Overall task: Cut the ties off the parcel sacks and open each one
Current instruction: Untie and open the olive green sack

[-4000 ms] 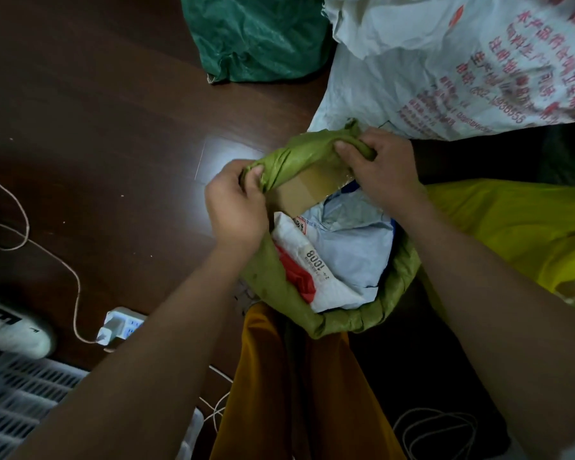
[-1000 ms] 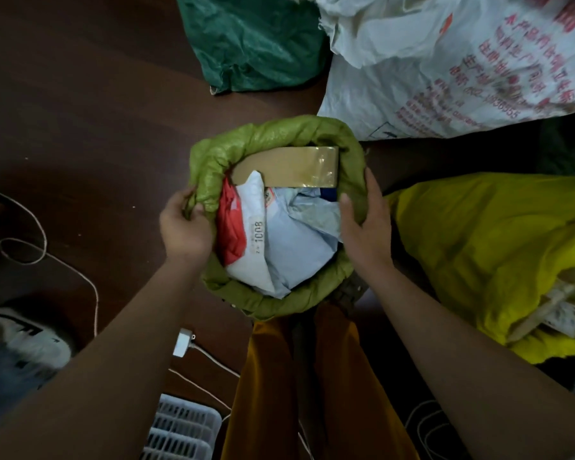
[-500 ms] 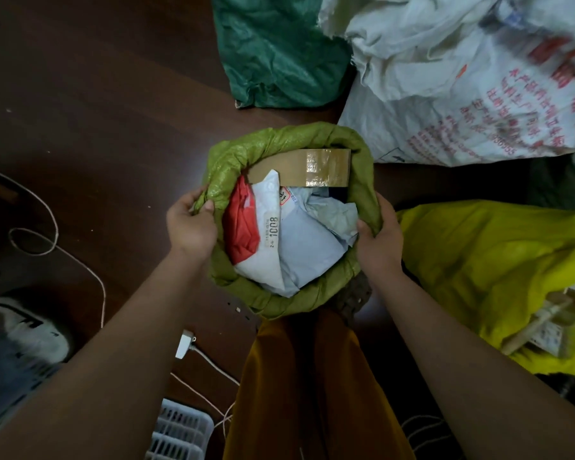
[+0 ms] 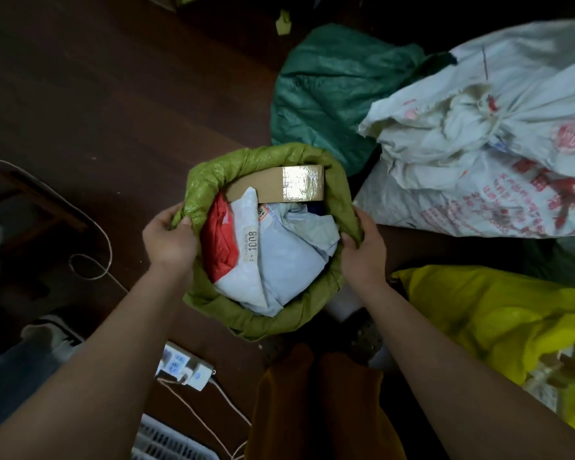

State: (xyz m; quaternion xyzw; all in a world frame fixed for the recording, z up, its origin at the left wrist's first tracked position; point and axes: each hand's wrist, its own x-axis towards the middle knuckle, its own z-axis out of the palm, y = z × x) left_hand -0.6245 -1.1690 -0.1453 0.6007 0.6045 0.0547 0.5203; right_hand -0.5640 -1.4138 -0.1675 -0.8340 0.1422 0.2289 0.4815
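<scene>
The olive-green sack (image 4: pixel 266 323) stands mouth-up on the dark floor (image 4: pixel 97 94), directly in front of the person, its rim rolled down into a thick collar and no tie visible on it. The left hand (image 4: pixel 170 239) grips that collar on the sack's left side, thumb hooked over the roll and fingers (image 4: pixel 160 219) curled round the outside. The right hand (image 4: pixel 364 250) mirrors it on the sack's right side, fingers (image 4: pixel 349 239) curled round the rolled edge. So the sack lies squarely between the two hands, each equally near, the mouth's opening facing straight up. Inside it show a taped cardboard box (image 4: pixel 276 185) at the far edge, a red packet (image 4: pixel 219 240) toward the left hand and pale mailers (image 4: pixel 279 257) filling the middle. This sack looks opened. Beyond it and to its right, the white printed sack (image 4: pixel 495 161) appears bunched shut at its neck, probably the next to cut; the right hand is nearer. A dark green sack (image 4: pixel 329 91) lies behind, a yellow sack (image 4: pixel 495 320) to the near right.
</scene>
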